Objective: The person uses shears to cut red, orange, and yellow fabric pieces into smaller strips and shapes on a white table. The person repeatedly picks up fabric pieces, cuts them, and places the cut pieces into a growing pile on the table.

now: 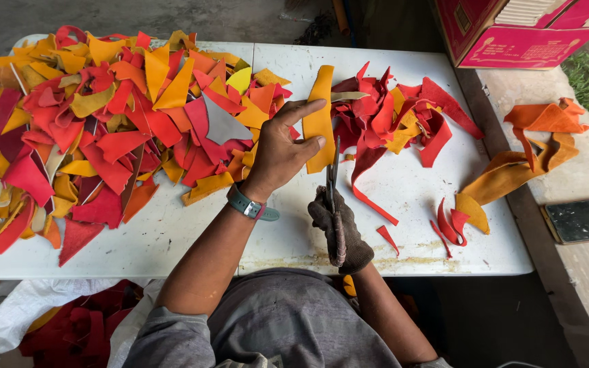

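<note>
Pinching a yellow leather strip (320,117) at twelve o'clock of the white table (403,194), the left hand (282,151) holds it; the gloved right hand (339,228) grips scissors (334,178) beneath, at six o'clock.

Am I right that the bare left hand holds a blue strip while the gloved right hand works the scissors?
Not quite: the head view shows the strip is yellow-orange, not blue. The bare left hand does hold it, and the gloved right hand works the scissors.

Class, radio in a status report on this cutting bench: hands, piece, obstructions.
Left hand pinching yellow leather strip. Gloved right hand gripping scissors, blades at strip's lower edge. Red and orange scrap pile alongside, not blocking.
</note>
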